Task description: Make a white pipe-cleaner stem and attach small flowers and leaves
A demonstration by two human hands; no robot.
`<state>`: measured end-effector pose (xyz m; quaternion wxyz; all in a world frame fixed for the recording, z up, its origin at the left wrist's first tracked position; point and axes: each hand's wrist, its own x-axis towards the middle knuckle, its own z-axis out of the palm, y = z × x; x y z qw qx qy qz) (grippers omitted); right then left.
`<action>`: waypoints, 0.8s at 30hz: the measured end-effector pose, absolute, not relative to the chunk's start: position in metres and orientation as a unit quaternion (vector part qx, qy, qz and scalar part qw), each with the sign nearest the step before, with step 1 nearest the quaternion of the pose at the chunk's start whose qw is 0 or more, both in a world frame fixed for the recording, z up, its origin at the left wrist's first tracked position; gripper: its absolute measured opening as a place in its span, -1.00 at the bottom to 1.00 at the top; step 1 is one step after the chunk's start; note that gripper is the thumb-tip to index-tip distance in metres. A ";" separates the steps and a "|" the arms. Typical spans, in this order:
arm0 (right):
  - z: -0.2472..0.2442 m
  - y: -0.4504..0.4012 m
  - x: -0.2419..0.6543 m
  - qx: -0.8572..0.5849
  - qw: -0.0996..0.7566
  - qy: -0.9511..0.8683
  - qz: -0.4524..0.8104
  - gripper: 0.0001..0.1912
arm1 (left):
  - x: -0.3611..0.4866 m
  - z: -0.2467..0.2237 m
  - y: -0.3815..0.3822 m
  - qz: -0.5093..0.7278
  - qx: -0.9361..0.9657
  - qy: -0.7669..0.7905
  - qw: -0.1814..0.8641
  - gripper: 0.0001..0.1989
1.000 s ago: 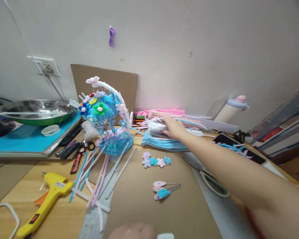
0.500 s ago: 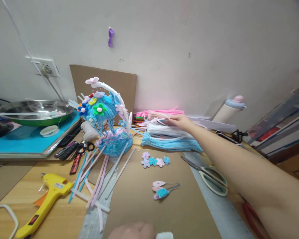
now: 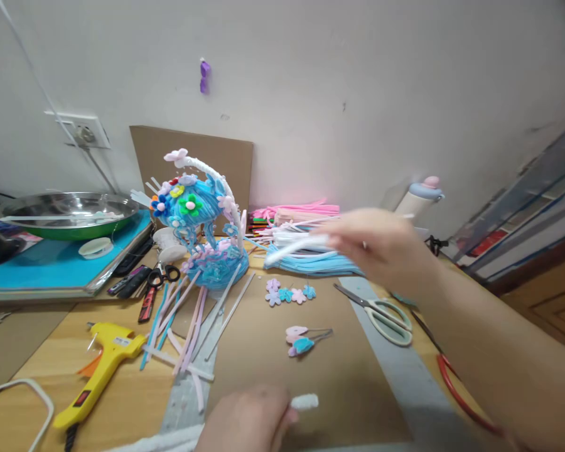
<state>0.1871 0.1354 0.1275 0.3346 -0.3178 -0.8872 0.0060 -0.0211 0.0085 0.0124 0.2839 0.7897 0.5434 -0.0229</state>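
Observation:
My right hand (image 3: 381, 245), blurred by motion, pinches a white pipe cleaner (image 3: 296, 247) over the stacked bundles. Below it lie light-blue pipe cleaners (image 3: 320, 267), with pink ones (image 3: 306, 210) behind. At the bottom edge my left hand (image 3: 249, 417) is closed around a white fuzzy-wrapped rod (image 3: 306, 402); its short end pokes out on the right and its longer part runs out to the lower left. Between my hands, small fuzzy flowers (image 3: 285, 294) and wire-stemmed petals (image 3: 303, 344) rest on a brown cardboard sheet (image 3: 348, 389).
A blue fuzzy flower-decorated piece with a white arch (image 3: 216, 267) stands left of centre. Further left are a yellow glue gun (image 3: 103, 364), loose strips, black scissors (image 3: 162, 274) and a metal pan (image 3: 66, 213). Green-handled scissors (image 3: 386, 321) and a red-handled tool (image 3: 456, 392) lie right.
My right hand has drawn back from the bundles toward me, bringing a white pipe cleaner. My left hand and the white rod have risen further into view.

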 end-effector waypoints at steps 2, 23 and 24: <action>0.111 0.095 0.188 -0.284 0.254 -0.923 0.047 -0.74 | -0.021 0.016 0.006 0.003 0.794 0.547 0.265 -0.73; 0.011 -0.013 0.184 -0.426 0.307 -0.848 0.072 -0.75 | -0.031 0.017 0.006 0.118 0.782 0.507 0.341 -0.68; 0.011 -0.013 0.182 -0.433 0.309 -0.845 0.058 -0.77 | -0.031 0.016 0.006 0.118 0.783 0.507 0.340 -0.67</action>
